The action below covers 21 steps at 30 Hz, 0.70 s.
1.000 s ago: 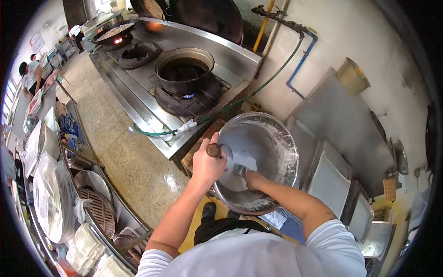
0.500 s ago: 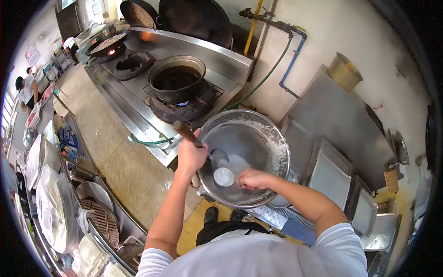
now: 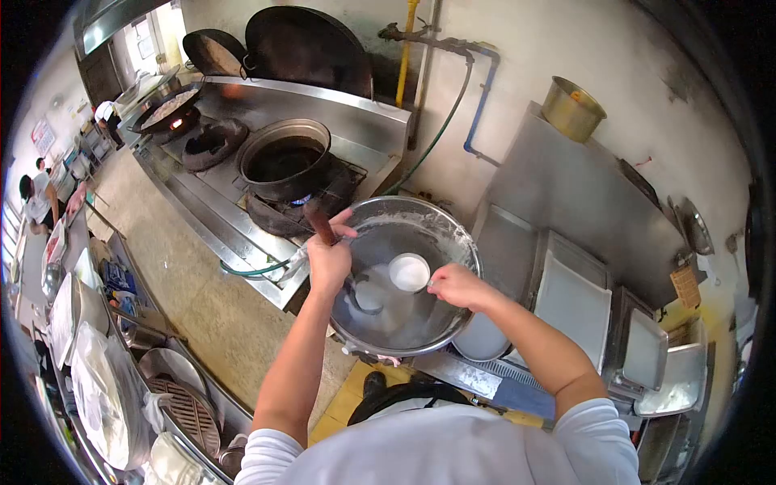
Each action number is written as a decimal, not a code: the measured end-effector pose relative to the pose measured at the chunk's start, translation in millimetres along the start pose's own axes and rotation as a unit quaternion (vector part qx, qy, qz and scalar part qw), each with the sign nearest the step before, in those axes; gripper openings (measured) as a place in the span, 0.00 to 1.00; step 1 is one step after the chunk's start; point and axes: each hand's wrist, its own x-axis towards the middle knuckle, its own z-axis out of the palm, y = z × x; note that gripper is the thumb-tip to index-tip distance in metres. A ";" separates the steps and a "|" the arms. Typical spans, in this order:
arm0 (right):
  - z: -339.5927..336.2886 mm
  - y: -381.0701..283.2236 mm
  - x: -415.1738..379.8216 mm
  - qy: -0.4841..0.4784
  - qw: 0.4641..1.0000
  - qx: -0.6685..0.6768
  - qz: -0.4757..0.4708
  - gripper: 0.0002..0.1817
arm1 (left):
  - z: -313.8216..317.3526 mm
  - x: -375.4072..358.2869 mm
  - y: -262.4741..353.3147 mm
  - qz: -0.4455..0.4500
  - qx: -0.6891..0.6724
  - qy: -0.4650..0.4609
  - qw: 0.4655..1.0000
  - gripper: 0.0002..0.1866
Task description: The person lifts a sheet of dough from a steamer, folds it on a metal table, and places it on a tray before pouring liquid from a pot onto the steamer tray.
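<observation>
My left hand is closed around the wooden handle of a ladle, with a finger or two sticking out past the handle. The ladle's bowl sits low in cloudy whitish liquid inside a large metal basin. My right hand pinches the short handle of a small round cup full of white liquid. This cup is over the middle of the basin, to the right of the ladle. White residue coats the basin's inner wall.
A dark pot stands over a lit burner beyond the basin. Further left a wok sits over fire. Shallow trays lie on the right. Plastic-wrapped goods line the left counter. A person is at the far left.
My right hand has brought the cup away from the ladle, up and to the right, and it is now fuller. The ladle has shifted slightly left and down. The whole view has also shifted.
</observation>
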 end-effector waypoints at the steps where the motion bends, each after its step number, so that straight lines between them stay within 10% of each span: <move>1: -2.7 2.5 -1.5 0.008 1.000 0.008 0.003 0.12 | 6.8 1.6 -1.9 0.008 -0.009 -0.012 1.000 0.16; 9: -26.4 15.5 -11.4 0.044 0.997 0.054 0.017 0.12 | 52.3 -4.3 -13.7 -0.024 -0.110 -0.083 0.990 0.15; 21: -59.4 29.5 -34.2 0.085 0.996 0.028 -0.009 0.12 | 10.9 -12.3 50.0 -0.139 -0.312 0.080 0.936 0.12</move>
